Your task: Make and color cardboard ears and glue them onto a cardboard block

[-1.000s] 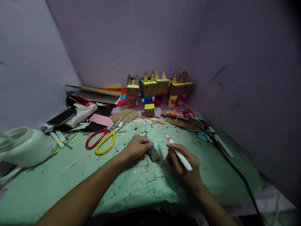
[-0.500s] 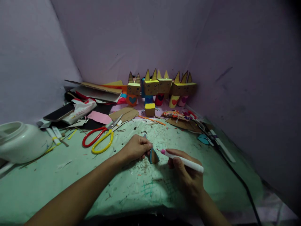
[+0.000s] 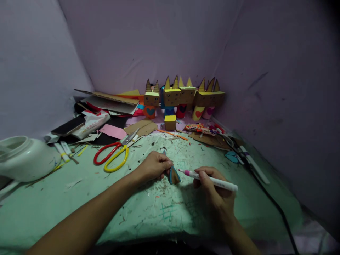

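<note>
Between the fingertips of my left hand (image 3: 155, 165) is a small pointed cardboard piece (image 3: 174, 176) with blue edges, held low over the table. Its wide end faces me, and my fingers cover its middle. My right hand (image 3: 216, 189) is closed around a white marker (image 3: 221, 183) with a pink collar. The marker's tip points left and stands a little right of the cardboard piece, apart from it. Scissors (image 3: 116, 153) with one red and one yellow handle lie partly spread beyond my left forearm.
Several cardboard figures (image 3: 172, 97) with pointed ears stand along the back wall, a small yellow-topped box (image 3: 170, 123) before them. Paper and cardboard (image 3: 114, 102) are piled at back left. A white jug (image 3: 26, 157) lies at left. A black cable (image 3: 273, 202) runs down the right side.
My right hand has drawn the marker slightly to the right, away from the cardboard piece. The left hand keeps its hold with hardly any movement.
</note>
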Demonstrator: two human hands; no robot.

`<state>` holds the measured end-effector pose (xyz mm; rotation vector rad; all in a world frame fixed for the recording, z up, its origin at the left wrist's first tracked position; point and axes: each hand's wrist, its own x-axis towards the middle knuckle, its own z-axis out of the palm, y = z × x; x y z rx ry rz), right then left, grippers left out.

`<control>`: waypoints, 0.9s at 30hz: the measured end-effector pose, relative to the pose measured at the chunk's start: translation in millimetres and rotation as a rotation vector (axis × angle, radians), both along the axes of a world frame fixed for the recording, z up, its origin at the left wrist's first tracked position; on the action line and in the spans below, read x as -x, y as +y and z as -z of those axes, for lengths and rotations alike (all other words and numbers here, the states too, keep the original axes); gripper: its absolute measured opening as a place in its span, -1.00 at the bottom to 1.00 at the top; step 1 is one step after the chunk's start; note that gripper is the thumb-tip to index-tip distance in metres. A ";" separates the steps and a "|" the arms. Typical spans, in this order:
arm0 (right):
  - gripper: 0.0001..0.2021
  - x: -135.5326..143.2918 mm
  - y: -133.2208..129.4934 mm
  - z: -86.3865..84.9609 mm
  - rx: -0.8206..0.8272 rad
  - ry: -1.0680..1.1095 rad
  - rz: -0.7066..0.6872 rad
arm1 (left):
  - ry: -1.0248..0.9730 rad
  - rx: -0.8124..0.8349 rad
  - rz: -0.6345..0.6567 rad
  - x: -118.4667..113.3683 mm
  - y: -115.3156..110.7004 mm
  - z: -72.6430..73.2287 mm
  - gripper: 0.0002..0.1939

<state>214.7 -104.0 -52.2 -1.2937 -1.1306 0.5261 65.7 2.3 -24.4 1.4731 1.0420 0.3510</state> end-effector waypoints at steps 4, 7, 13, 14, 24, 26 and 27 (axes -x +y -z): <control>-0.81 -1.8 1.9 0.0 0.015 -0.121 -0.036 | -0.011 0.002 0.002 -0.2 0.5 -0.4 -0.72; -0.85 -2.7 3.1 -0.8 0.018 -0.209 -0.113 | -0.025 -0.006 0.011 0.5 0.9 0.6 -0.73; -0.87 -3.8 4.1 -3.8 -0.053 -0.374 -0.153 | -0.045 -0.014 0.014 2.1 2.3 5.7 -0.76; -0.86 -3.8 4.6 -4.1 -0.067 -0.396 -0.158 | -0.044 -0.013 0.015 2.1 2.5 6.1 -0.75; -0.87 -3.3 4.4 -4.2 -0.070 -0.412 -0.194 | -0.031 -0.014 0.022 0.9 -0.2 -0.2 -0.71; -0.87 -3.5 3.7 -4.3 -0.063 -0.403 -0.199 | -0.034 -0.015 0.022 0.9 -0.3 -0.2 -0.71; -0.87 -3.5 3.6 -4.4 -0.061 -0.402 -0.201 | -0.035 -0.017 0.022 0.9 -0.1 0.0 -0.71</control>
